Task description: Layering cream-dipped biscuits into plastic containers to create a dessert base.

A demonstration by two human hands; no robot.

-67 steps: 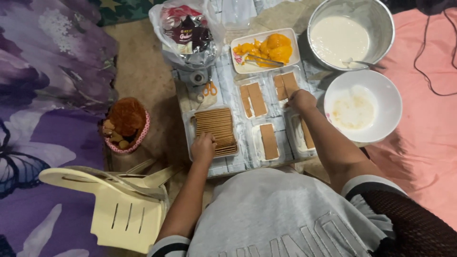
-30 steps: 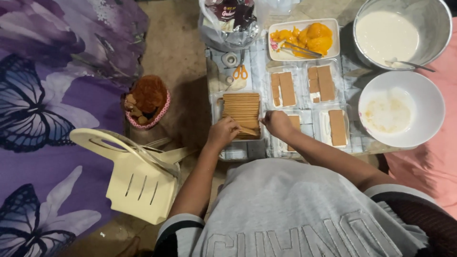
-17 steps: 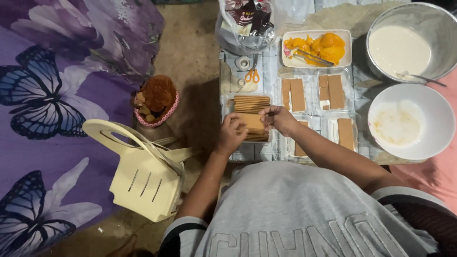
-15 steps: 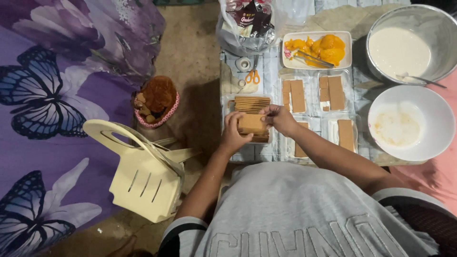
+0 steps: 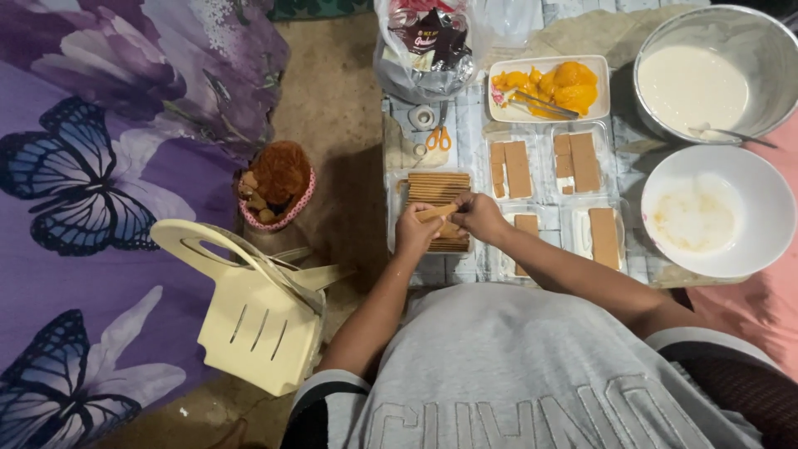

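Head view, looking straight down. Left hand [image 5: 413, 235] and right hand [image 5: 480, 218] close together over a clear plastic tray of stacked tan crackers [image 5: 438, 186], both pinched on one flat tan rectangular cracker [image 5: 437, 213] — left fingers closed on its left end, right fingers closed on its right end, the cracker lifted just above the stack. Just right of that tray, four clear rectangular plastic containers [image 5: 582, 162] in two rows, each with tan crackers laid flat inside. Beyond the stack, small orange-handled scissors [image 5: 439, 137] beside a roll of tape [image 5: 421, 116]. Farther back, a clear plastic bag of packets [image 5: 428, 46] and a white rectangular tray of yellow mango slices [image 5: 549, 86]. At the far right, a large metal bowl of white cream [image 5: 706, 79] with a spoon in it — below it, a white round bowl [image 5: 706, 212] smeared with cream residue. To the left on the ground, a pale yellow plastic chair [image 5: 249, 308] on its side and a small pink-rimmed basket [image 5: 278, 187] holding brown items. Purple butterfly-print cloth [image 5: 91, 191] along the left edge.
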